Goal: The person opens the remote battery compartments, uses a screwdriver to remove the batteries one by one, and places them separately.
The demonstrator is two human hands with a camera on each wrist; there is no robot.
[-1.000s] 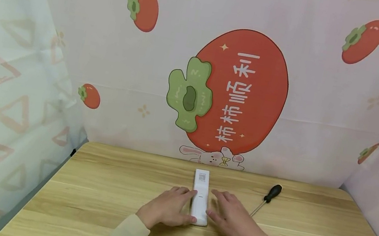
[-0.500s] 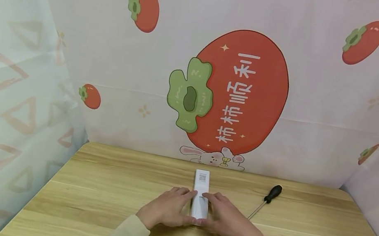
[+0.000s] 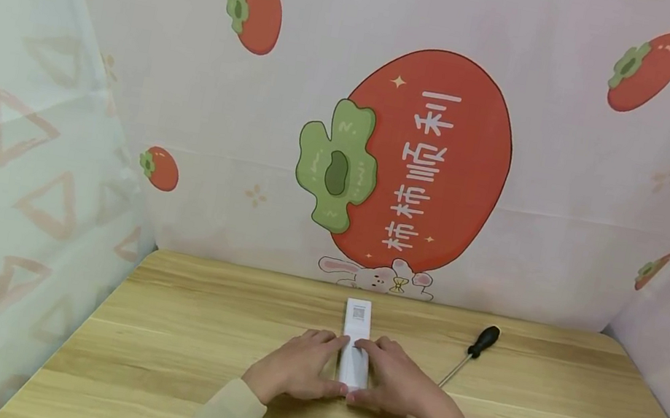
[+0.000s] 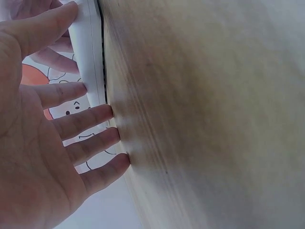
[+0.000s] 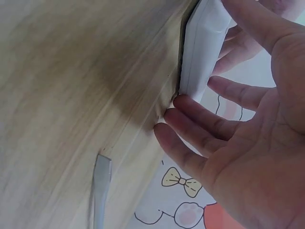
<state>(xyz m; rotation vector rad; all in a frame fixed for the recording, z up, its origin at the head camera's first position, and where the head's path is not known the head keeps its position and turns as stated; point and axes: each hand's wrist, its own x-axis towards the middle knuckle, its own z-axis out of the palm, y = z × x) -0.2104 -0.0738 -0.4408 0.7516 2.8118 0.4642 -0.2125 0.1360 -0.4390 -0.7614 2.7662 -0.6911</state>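
Observation:
A long white plastic device [image 3: 354,366], shaped like a remote control, lies on the table with a QR code near its far end. My left hand [image 3: 300,366] touches its left side and near end with fingertips and thumb. From the opposite side, my right hand [image 3: 402,384] rests its thumb and index fingertip on the device. In the left wrist view the left hand's fingers are spread and fairly straight, the thumb on the white casing [image 4: 90,45]. The right wrist view shows the right fingers similarly extended along the device's side [image 5: 202,50].
A black-handled screwdriver [image 3: 483,342] lies to the right, its shaft pointing toward my right forearm. In the right wrist view its flat blade [image 5: 101,183] shows. The wooden table [image 3: 190,318] meets a printed cloth backdrop [image 3: 246,105] behind.
My right hand has moved left from beside the device until its thumb and index finger touch it. My left hand has stayed in place. The device and screwdriver have not visibly moved.

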